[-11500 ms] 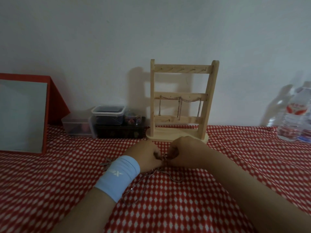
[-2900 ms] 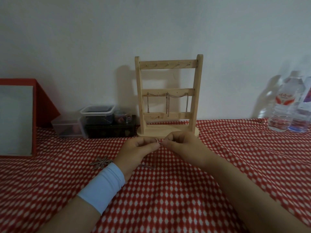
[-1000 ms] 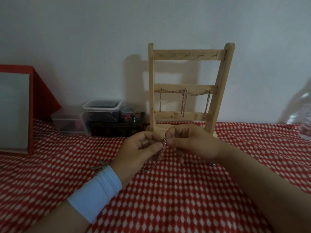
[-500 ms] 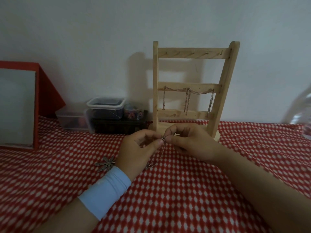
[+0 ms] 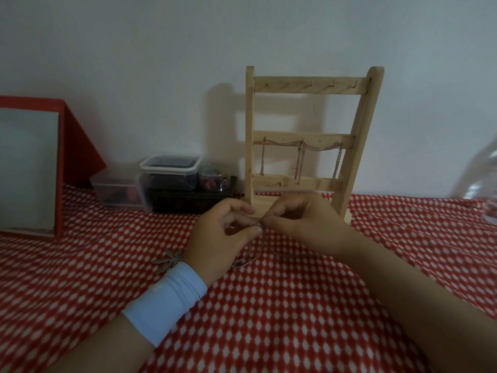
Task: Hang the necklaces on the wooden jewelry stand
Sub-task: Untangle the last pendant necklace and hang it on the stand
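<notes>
The wooden jewelry stand (image 5: 352, 146) rises at the back centre of the table, its top rail of hooks bare. Silver chains (image 5: 300, 157) drape from its middle rail. Just in front of its base, my left hand (image 5: 223, 238) and my right hand (image 5: 301, 224) meet fingertip to fingertip, both pinching the top of a thin silver necklace (image 5: 248, 255). Its chain droops in a loop onto the red checked cloth (image 5: 282, 313). A silver leaf-shaped pendant (image 5: 169, 260) lies on the cloth beside my left wrist, which wears a light blue band.
Clear plastic boxes (image 5: 169, 173) and a dark tray (image 5: 188, 203) sit left of the stand against the wall. A red-framed mirror (image 5: 29, 170) leans at the far left. A clear water bottle (image 5: 484, 184) shows at the right edge.
Over the last second my hands have stayed together on the necklace and sunk slightly toward the cloth. The view has shifted a little.
</notes>
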Action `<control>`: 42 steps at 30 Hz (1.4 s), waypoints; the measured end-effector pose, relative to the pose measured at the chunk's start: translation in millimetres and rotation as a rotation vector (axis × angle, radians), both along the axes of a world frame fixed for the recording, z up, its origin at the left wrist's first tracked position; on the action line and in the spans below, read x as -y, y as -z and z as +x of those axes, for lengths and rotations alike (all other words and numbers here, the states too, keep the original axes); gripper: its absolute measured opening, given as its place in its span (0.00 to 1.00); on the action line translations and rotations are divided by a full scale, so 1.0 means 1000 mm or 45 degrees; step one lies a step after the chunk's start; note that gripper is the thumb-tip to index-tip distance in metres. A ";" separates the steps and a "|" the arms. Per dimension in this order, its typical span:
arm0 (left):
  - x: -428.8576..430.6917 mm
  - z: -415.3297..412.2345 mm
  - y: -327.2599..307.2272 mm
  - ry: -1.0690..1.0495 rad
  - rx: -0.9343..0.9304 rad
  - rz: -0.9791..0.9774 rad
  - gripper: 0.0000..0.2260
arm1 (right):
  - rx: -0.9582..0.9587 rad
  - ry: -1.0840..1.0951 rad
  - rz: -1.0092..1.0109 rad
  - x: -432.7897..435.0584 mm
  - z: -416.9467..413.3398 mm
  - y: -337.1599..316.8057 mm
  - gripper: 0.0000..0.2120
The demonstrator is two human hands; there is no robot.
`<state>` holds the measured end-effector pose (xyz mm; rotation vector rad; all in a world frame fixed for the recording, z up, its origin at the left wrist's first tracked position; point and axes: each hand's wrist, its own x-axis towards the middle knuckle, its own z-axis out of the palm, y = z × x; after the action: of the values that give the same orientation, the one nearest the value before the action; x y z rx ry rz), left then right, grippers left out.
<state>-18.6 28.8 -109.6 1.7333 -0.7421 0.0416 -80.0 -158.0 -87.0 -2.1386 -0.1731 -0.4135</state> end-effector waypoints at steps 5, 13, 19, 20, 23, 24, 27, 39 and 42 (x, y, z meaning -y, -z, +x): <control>-0.002 0.000 -0.005 0.038 0.081 0.160 0.11 | -0.155 -0.031 -0.206 0.004 -0.001 -0.008 0.03; -0.007 0.003 -0.009 0.210 0.126 0.293 0.10 | -0.319 -0.173 -0.378 0.005 -0.004 -0.008 0.07; -0.006 0.007 -0.004 0.141 0.163 0.132 0.06 | -0.438 -0.206 -0.024 0.006 -0.006 -0.006 0.13; -0.005 0.006 -0.002 0.118 0.180 0.132 0.06 | -0.444 -0.194 0.013 0.005 -0.006 -0.005 0.14; -0.004 0.004 0.002 0.029 0.267 0.161 0.11 | -0.435 -0.133 0.110 0.000 -0.005 -0.001 0.16; -0.002 0.002 0.002 0.010 0.276 0.164 0.11 | -0.422 -0.099 0.125 -0.002 -0.005 0.000 0.15; 0.002 -0.001 0.000 0.010 0.072 0.115 0.06 | -0.335 -0.012 0.119 -0.009 -0.005 -0.002 0.12; 0.005 -0.006 0.001 0.047 -0.440 -0.047 0.06 | -0.337 0.085 0.047 -0.018 -0.007 -0.006 0.12; 0.004 -0.007 0.001 0.066 -0.386 -0.037 0.07 | -0.389 0.101 0.113 -0.019 -0.007 -0.006 0.12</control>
<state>-25.1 24.8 -110.5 1.6445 -0.5585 -0.2404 -87.1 -139.4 -80.7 -2.0956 0.1024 -0.1329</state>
